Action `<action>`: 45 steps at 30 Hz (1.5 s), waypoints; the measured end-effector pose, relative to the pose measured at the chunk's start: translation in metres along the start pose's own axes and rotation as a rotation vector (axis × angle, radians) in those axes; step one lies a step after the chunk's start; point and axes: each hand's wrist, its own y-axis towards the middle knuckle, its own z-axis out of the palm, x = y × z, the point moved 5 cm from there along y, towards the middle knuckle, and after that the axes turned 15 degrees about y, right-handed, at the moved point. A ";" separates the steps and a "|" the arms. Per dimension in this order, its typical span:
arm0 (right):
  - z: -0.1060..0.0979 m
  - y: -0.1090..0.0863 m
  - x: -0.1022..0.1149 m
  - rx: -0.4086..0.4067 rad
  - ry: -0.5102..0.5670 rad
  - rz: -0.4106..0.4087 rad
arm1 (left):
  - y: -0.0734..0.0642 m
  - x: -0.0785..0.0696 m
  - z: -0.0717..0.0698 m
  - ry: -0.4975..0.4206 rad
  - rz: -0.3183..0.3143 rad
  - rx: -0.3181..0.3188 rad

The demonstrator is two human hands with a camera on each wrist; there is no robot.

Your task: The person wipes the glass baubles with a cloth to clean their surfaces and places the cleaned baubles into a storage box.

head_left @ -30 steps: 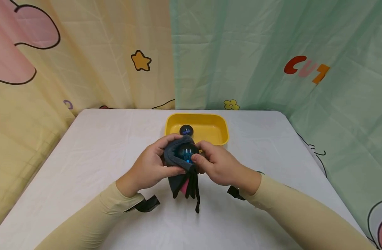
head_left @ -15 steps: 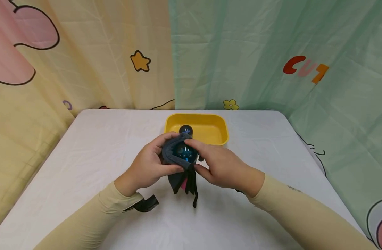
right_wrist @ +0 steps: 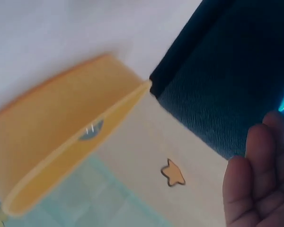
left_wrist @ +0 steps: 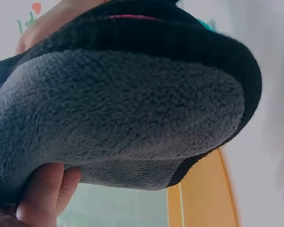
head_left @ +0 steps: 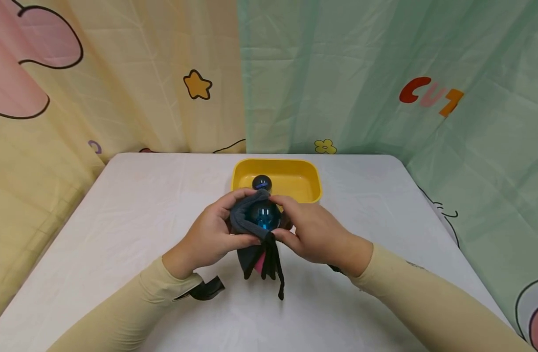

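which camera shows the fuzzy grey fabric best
The left wrist view: the fuzzy grey fabric fills much of it, black edging included. The head view shows it smaller, partly around the shiny blue ball; the right wrist view, only a dark part at upper right.

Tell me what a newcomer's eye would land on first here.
First, probably the glossy blue ball, framed by dark grey cloth between the left hand and the right hand. Next, the bright yellow tray just beyond them on the white table, with a dark ball at its left side in the head view.
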 end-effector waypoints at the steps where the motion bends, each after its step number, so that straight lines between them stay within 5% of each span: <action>1: 0.001 0.000 -0.002 0.001 0.068 0.028 | 0.000 0.000 0.001 0.010 -0.001 0.000; 5: 0.005 0.001 -0.011 -0.021 0.311 0.108 | 0.000 0.001 0.003 0.039 -0.009 -0.004; 9: 0.006 0.001 -0.010 -0.032 0.357 0.091 | 0.001 0.004 0.002 0.040 -0.019 -0.017; 16: 0.001 0.001 0.002 0.045 0.058 -0.031 | 0.001 0.004 -0.003 0.019 -0.025 -0.034; 20: -0.003 0.001 0.006 0.025 -0.187 -0.102 | 0.002 0.002 -0.002 -0.004 -0.020 -0.018; 23: -0.005 0.001 0.006 0.002 -0.247 -0.127 | 0.001 0.001 -0.001 0.001 -0.014 -0.010; 26: -0.005 0.001 0.002 0.017 -0.127 -0.057 | 0.000 0.000 0.001 0.009 -0.007 -0.012; 31: 0.001 0.002 -0.009 0.025 0.304 0.109 | 0.000 -0.001 0.003 0.049 -0.007 -0.014; 34: 0.004 0.002 -0.010 0.013 0.392 0.123 | -0.001 -0.001 0.003 0.073 -0.008 -0.023; 38: 0.003 0.001 -0.004 0.022 0.284 0.060 | 0.000 -0.001 0.001 0.067 -0.007 -0.036; 45: 0.002 0.000 0.003 0.059 -0.065 -0.043 | -0.001 0.001 -0.001 0.012 -0.017 -0.023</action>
